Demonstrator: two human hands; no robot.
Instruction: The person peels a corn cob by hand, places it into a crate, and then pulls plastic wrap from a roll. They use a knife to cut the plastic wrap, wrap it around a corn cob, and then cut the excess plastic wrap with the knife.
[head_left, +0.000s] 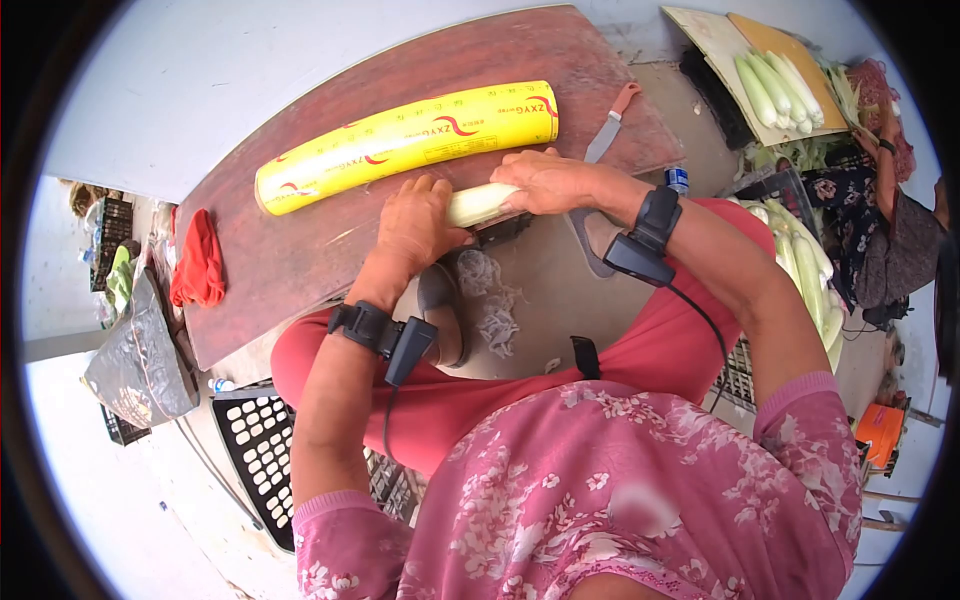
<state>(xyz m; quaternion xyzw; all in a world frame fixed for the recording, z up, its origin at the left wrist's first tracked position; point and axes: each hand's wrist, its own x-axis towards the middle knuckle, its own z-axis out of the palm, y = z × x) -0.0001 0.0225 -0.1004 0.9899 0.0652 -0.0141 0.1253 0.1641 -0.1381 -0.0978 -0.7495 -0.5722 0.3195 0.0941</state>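
Note:
Between my two hands lies a pale whitish-green stalk vegetable [481,204], at the near edge of the brown-red table [330,245]. My left hand [417,222] is closed round its left end, and my right hand [548,181] grips the right end; both ends are hidden by the fingers. Just beyond, a big yellow roll of plastic wrap [400,145] with red printing lies across the table. A knife [606,135] with a red handle rests to the right of my right hand.
A red cloth [201,262] hangs at the table's left edge. Several pale green stalks [778,88] lie on a board at the upper right, and more stalks [803,262] are piled at the right. Another person [895,230] is at far right. A black crate [258,455] stands lower left.

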